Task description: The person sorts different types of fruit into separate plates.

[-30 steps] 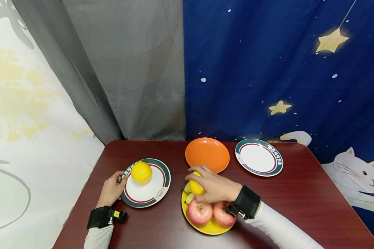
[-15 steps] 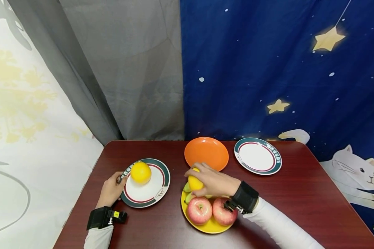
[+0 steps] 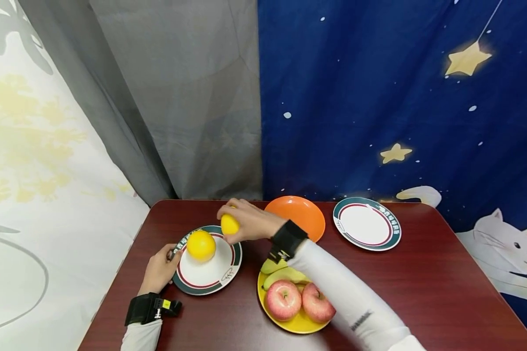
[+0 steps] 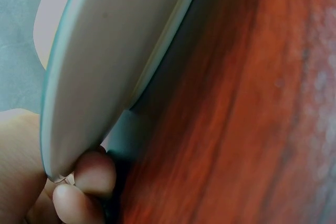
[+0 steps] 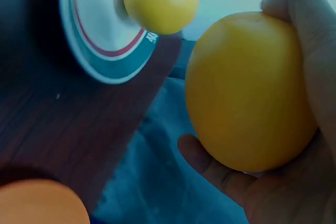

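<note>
My left hand (image 3: 161,267) pinches the left rim of a white plate (image 3: 219,265) with a green band and red ring. The left wrist view shows the plate's pale underside (image 4: 100,72), with fingertips curled under its edge. On the plate's upper left part sits a round yellow fruit (image 3: 201,245). Above the plate's right rim, my right hand (image 3: 255,222) holds a second yellow fruit (image 3: 229,224), smooth and slightly oval. Thumb and fingers wrap this held fruit (image 5: 247,93) from both sides in the right wrist view.
A yellow plate (image 3: 295,325) bears two red apples (image 3: 283,300) and green-yellow bananas (image 3: 285,277), under my right forearm. Behind stand an orange plate (image 3: 305,214), partly hidden by my right wrist, and another green-rimmed plate (image 3: 365,223). Curtains hang beyond the table's back edge.
My right hand has lifted the yellow fruit off the yellow plate and carried it left and back toward the white plate, uncovering the bananas. The left hand stays at the plate's rim.
</note>
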Demonstrator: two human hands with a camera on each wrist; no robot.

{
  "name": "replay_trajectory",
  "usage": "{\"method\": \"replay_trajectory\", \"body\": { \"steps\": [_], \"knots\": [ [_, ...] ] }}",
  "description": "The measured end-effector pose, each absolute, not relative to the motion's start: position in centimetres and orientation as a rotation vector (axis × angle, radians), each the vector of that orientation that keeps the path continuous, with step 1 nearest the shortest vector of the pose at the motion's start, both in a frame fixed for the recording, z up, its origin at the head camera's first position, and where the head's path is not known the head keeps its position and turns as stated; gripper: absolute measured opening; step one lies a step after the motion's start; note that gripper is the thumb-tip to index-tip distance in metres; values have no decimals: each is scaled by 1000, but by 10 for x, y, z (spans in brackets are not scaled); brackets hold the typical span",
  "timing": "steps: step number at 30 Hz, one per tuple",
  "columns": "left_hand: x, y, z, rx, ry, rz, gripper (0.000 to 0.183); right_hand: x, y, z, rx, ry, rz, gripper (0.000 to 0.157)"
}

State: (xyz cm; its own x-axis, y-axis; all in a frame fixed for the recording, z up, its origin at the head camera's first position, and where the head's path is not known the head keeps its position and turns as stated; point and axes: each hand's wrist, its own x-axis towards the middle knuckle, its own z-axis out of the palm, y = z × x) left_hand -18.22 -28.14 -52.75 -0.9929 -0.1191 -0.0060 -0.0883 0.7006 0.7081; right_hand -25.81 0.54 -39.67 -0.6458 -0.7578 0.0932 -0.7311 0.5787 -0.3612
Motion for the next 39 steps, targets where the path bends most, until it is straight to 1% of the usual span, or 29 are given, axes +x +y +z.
{"method": "replay_trajectory", "body": {
  "steps": [5,11,14,18,22,26,29,34,37,39],
  "knots": [
    [-181,-280,-530,193,-2864,-1197,44,-269,-23,-416,-1234,2648,-524,54],
    [-180,-279,-530,185,-2856,-1196,43,-273,-37,-443,-1149,2612,-474,62],
    [-180,-280,-529,179,-2860,-1201,43,-272,-39,-453,-1128,2619,-419,61],
    [-179,-281,-529,174,-2865,-1196,44,-271,-41,-460,-1165,2614,-361,58],
    [-178,-281,-528,179,-2866,-1184,45,-269,-42,-463,-1203,2633,-327,60],
    [-177,-279,-529,198,-2872,-1184,48,-266,-42,-463,-1196,2653,-292,64],
    [-178,-279,-530,193,-2870,-1183,49,-265,-40,-462,-1176,2665,-275,70],
    [-179,-281,-531,152,-2848,-1167,42,-266,-22,-446,-1178,2688,-329,84],
    [-179,-282,-530,136,-2832,-1157,39,-267,6,-425,-1230,2743,-442,82],
    [-179,-282,-529,138,-2830,-1153,38,-265,34,-407,-1240,2796,-560,75]
  ]
}}
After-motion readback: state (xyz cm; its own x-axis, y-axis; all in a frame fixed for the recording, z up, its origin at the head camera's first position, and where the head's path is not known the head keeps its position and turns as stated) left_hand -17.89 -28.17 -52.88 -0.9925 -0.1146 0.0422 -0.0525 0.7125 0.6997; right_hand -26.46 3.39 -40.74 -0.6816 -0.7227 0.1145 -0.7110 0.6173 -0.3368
